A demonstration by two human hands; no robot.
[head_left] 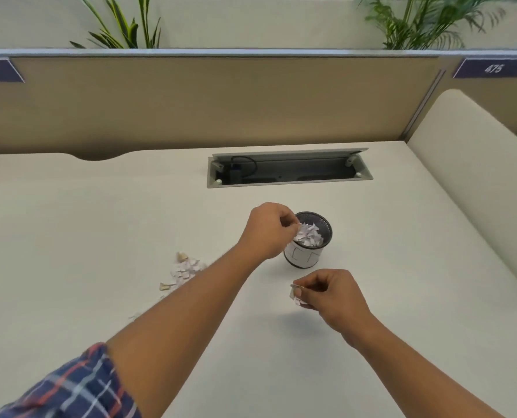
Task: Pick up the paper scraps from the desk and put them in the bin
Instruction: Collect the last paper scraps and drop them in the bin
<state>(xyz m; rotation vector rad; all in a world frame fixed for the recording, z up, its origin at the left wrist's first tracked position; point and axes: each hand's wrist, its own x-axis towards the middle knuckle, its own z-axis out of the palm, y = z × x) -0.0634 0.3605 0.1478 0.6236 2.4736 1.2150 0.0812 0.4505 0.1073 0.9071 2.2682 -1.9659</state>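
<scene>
Currently the left hand (269, 232) hovers at the near-left rim of the small black mesh bin (311, 239), fingertips pinched together over the white scraps inside, probably so pieces fall straight in. Right hand (331, 292), near side of the bin, pinches a few white paper scraps (296, 295), likely queued for the next drop. Loose pile of white paper scraps (183, 271) remains on the pale desk (85, 221), left of the bin.

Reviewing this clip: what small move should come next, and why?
Probably the left hand opens its fingers: it sits at the rim of the bin, pinching a scrap over the paper already inside. The right hand holds scraps short of the bin, and a pile remains on the desk.
</scene>
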